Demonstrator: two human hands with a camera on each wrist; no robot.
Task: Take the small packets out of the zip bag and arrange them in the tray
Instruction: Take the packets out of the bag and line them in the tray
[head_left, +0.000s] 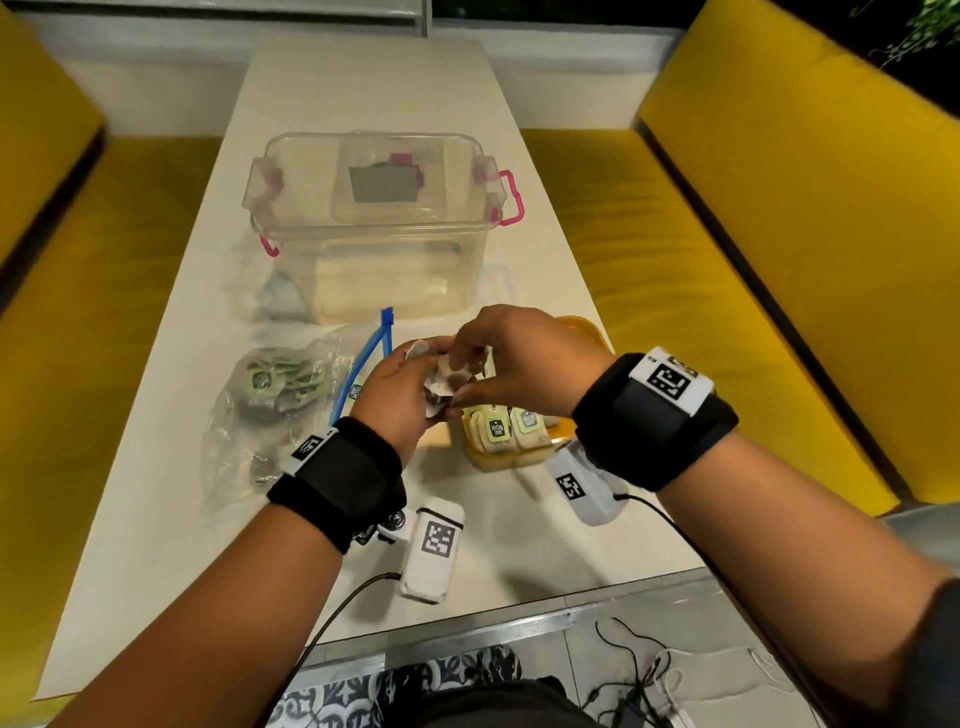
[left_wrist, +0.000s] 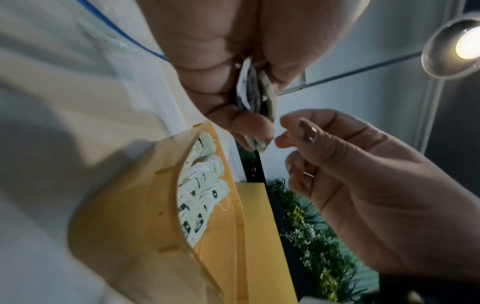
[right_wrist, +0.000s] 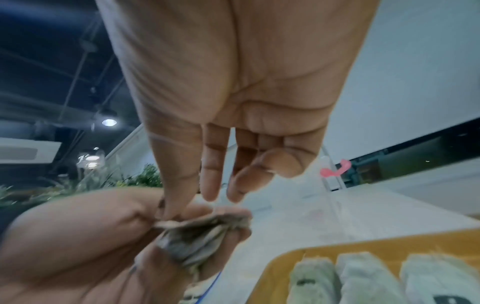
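My left hand (head_left: 397, 402) grips a small bunch of packets (head_left: 441, 382), fingers and thumb curled round them so they fan out above the palm. My right hand (head_left: 524, 358) reaches across to that bunch; its thumb and forefinger tips (right_wrist: 171, 207) pinch the top edge of one packet while the other fingers hang loosely curled. Both hands are held above the worktop (head_left: 156, 467), over the near left corner of the tray (head_left: 587, 332).

The yellow tray sits just beneath and right of my hands. In it stands a row of pale green packets (head_left: 506, 428), side by side on edge along the near wall; I cannot count them exactly.

The zip bag (head_left: 270, 410) lies flat on the worktop to the left of my left hand, its blue zip edge (head_left: 363, 364) toward the tray, mouth open. More packets (head_left: 283, 382) are heaped inside it at the far end.

Behind the tray and bag stands a clear box (head_left: 374, 228) with pink clasps, and yellow seats (head_left: 727, 260) run along both sides of the worktop.
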